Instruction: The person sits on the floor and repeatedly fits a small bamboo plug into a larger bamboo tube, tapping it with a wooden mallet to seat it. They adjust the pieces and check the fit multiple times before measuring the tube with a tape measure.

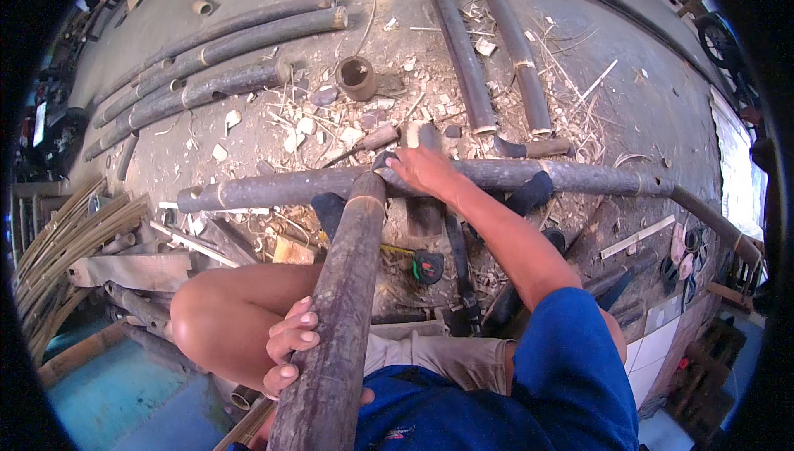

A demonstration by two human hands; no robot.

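Observation:
A dark bamboo pole (343, 302) slants from my lap to a second bamboo pole (289, 188) that lies crosswise in front of me. My left hand (291, 345) wraps around the near pole low down, its fingers curled over the side. At the far end, where the two poles meet, my right hand (423, 171) is closed at the joint, thumb beside a dark curved lip; its other fingers are partly hidden. Beneath the crosswise pole sits a wooden block (424, 218). A tape measure (428, 267) lies between my legs.
Beyond the joint are a wooden-handled tool (376, 138), another wooden handle (546, 148) and a short hollow tube (356, 79), amid wood chips. More bamboo poles (240, 54) lie far left, with two lengths (463, 58) far right. Split strips (66, 261) bundle at left.

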